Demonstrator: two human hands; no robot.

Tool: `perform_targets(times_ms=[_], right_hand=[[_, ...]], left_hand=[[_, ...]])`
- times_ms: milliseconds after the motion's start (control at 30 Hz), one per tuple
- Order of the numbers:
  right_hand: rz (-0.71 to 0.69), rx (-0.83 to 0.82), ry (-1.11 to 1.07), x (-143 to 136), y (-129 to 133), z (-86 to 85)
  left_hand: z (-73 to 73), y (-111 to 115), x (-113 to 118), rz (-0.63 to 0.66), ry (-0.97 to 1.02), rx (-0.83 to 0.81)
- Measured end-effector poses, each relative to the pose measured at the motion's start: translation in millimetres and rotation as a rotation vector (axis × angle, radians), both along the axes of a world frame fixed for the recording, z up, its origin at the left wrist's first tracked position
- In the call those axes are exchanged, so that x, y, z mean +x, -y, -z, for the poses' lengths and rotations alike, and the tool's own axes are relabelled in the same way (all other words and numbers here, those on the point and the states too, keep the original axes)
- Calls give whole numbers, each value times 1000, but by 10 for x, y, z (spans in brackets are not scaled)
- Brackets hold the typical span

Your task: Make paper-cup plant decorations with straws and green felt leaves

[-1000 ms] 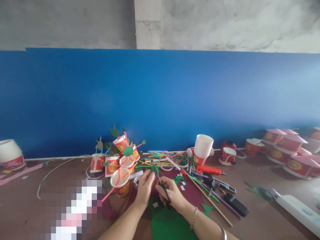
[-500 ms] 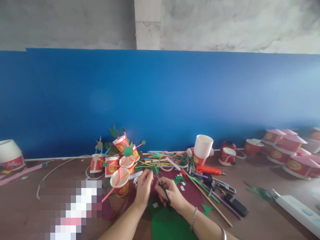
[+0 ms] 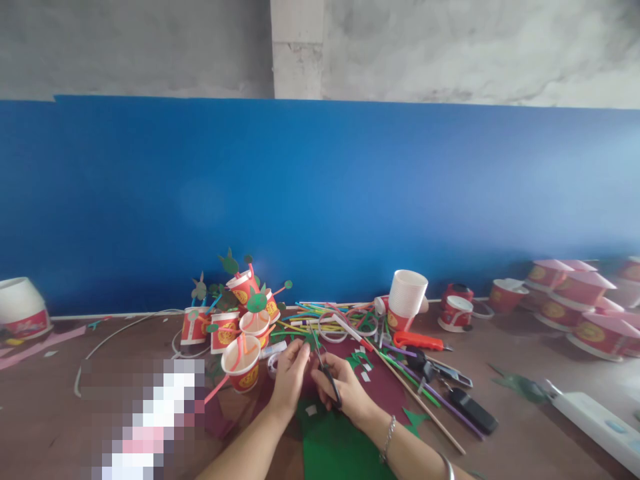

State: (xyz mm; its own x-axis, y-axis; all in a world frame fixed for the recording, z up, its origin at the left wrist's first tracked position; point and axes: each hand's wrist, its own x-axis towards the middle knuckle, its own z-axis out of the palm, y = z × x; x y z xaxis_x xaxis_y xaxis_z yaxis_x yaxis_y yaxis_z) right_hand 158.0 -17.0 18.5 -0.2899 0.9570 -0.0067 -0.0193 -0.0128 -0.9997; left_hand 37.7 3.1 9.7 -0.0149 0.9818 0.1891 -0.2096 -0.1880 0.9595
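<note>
My right hand (image 3: 345,390) grips a pair of scissors with black handles (image 3: 331,385), their metal blades pointing away from me. Close by on the left, my left hand (image 3: 290,380) has its thumb and fingers pinched together near the blades. What that pinch holds is too small or hidden to make out. Green paper pieces (image 3: 311,340) show just beyond the blades. Below my hands lies a large green sheet (image 3: 335,450), over dark red paper (image 3: 393,393). Small white scraps (image 3: 311,410) are near my wrists.
Decorated red paper cups (image 3: 247,380) with straws cluster on the left. Behind my hands lie many coloured straws (image 3: 320,313). To the right are stacked white cups (image 3: 407,290), an orange utility knife (image 3: 415,340), keys (image 3: 425,367), a wooden stick (image 3: 420,403) and a white glue gun (image 3: 595,420).
Both hands stay almost in the same place, with the scissors still in my right hand. The whole view has shifted very slightly.
</note>
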Motion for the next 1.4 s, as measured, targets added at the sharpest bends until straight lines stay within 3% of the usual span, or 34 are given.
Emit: perform_targets(times_ms=[433,800,1400], right_hand=[[-20,12,32,12,-18,15],[-12,-14,-13,-8,5,-38],[-3,1,65,4,-1,-31]], left_hand=[[77,-52,-11,-79,32,-2],[9,-12,-7,-3,-34,4],[40,-37,-3,-120,-15,5]])
